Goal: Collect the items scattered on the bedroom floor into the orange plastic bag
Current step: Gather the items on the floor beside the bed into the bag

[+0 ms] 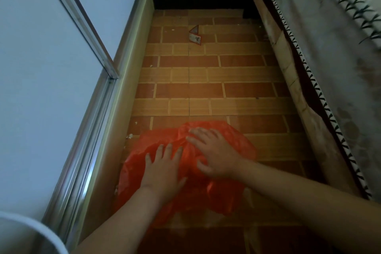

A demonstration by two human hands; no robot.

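Nearest, at the lower left corner: curved white rim (pixel 31 227) of some round object, cut off by the frame. Just ahead, low in the middle of the tiled floor (pixel 206 90): orange plastic bag (pixel 231 142), crumpled and spread flat between wall and bed. On top of the bag, left hand (pixel 162 169), palm down, fingers straight and slightly spread, pressing on the bag's left half. Beside it and a little farther forward, right hand (pixel 214 154), also palm down with fingers splayed wide, resting on the bag's upper middle where the plastic bunches into a ridge. Neither hand curled round anything; bag directly under both palms, plastic showing on all sides of them. Small white scraps (pixel 130 135) on the tiles just left of the bag, near the skirting. Along the left: pale wall with a metal sliding-door frame (pixel 90 121). Along the right: bed edge draped with a grey patterned sheet (pixel 329 68). Farther up the floor, well apart from the bag and hands: folded white-and-red paper wrapper (pixel 195 35) lying alone on the tiles. Beyond that, dark skirting (pixel 202 0) and white end wall.
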